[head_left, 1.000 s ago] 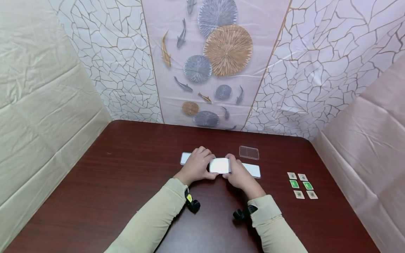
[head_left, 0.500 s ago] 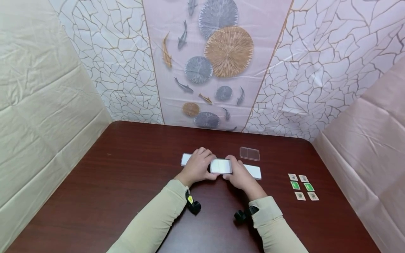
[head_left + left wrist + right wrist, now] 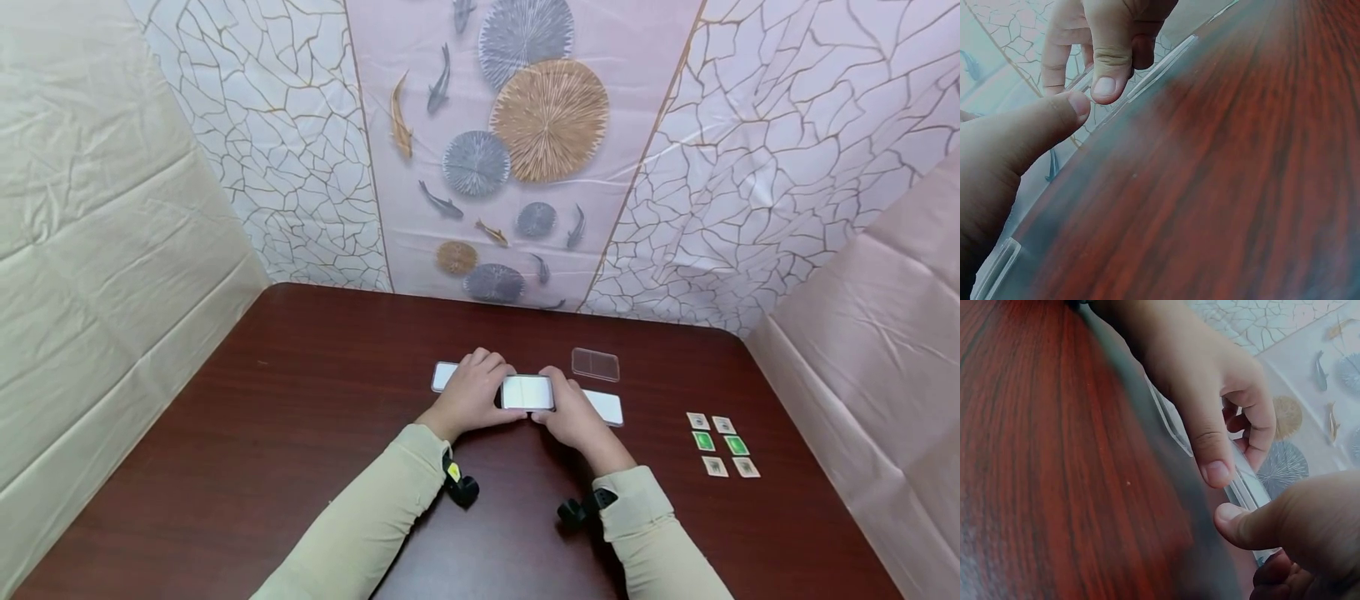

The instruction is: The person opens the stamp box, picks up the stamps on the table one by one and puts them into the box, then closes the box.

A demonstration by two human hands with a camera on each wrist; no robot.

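Both hands hold a flat rectangular clear-edged plastic case (image 3: 527, 392), which looks bright white on top, above the table. My left hand (image 3: 471, 392) grips its left end, thumb along the near edge and fingers at the far side. At the other end, my right hand (image 3: 567, 411) pinches it between thumb and fingers. In the right wrist view, the case's thin layered edge (image 3: 1249, 487) shows between the two thumbs. A similar white-looking case (image 3: 443, 376) lies partly hidden behind the left hand. Another white-looking case (image 3: 606, 407) lies just beyond the right hand.
A clear, see-through plastic piece (image 3: 596, 364) lies behind the right hand on the dark wooden table (image 3: 300, 417). At the right are several small square tiles (image 3: 715, 442), some green, in two columns. Patterned cloth (image 3: 480, 167) hangs behind the table.
The left thumb has slid slightly right along the case's near edge. A faint line across the white top, absent at first, now shows. The whole view has shifted a little.
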